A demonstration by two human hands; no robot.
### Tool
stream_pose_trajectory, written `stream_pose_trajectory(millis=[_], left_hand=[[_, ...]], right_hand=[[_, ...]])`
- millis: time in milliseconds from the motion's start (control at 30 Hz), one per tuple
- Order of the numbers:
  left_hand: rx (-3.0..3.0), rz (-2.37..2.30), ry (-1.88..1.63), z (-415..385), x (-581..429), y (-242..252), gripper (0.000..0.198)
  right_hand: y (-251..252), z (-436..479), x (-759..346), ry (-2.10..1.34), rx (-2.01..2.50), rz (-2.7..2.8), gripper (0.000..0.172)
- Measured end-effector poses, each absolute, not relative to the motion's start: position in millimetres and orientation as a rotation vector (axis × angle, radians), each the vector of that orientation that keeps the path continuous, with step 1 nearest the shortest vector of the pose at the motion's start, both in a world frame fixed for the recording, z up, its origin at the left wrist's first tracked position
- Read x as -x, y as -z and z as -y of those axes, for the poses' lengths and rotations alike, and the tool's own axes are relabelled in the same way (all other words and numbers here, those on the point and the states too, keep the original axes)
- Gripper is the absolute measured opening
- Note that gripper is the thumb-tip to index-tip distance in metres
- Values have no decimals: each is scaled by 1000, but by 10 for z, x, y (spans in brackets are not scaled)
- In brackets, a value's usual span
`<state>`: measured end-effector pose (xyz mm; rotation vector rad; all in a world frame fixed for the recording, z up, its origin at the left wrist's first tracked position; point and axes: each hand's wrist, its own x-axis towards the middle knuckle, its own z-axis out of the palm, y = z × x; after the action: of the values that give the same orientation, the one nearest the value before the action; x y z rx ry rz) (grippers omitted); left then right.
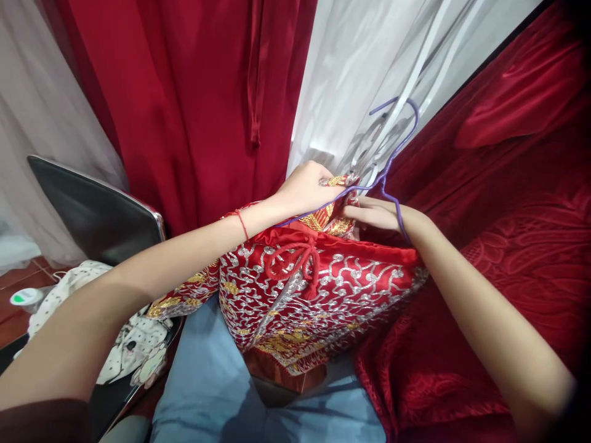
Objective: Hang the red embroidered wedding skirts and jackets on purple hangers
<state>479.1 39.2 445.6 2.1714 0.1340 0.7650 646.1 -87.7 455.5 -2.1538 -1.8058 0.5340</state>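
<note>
A red garment [323, 295] with silver and gold embroidery hangs over my lap, its drawstring [295, 261] tied in a bow at the satin waistband. The purple wire hanger [388, 166] rises above it, with its hook up and to the right. My left hand [308, 186] is closed on a fold of gold-and-red embroidered cloth [339, 180] beside the hanger's neck. From the right, my right hand [375, 213] reaches in by the hanger's right arm, fingers against the same cloth; its fingertips are partly hidden.
White metal bars [418, 67] stand behind the hanger. Red curtains [194, 111] hang ahead, and dark red patterned fabric [530, 277] fills the right. To the left are a black chair back [99, 206], a spotted white cloth [133, 344] and a container with a white-and-green lid [25, 298].
</note>
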Motion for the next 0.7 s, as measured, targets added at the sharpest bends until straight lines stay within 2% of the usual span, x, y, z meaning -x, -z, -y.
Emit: stream_pose_trajectory(millis=[300, 500, 700], left_hand=[[-2151, -154, -773, -399, -4794, -4472, 39], [-2195, -138, -978, -429, -4767, -4419, 34], [-2275, -146, -969, -520, -4787, -4414, 31]], right_hand=[[-4577, 852, -6275, -669, 2220, 1574, 43], [-4536, 892, -6433, -742, 2279, 1622, 18], [-4469, 1066, -6612, -603, 2494, 1632, 19]])
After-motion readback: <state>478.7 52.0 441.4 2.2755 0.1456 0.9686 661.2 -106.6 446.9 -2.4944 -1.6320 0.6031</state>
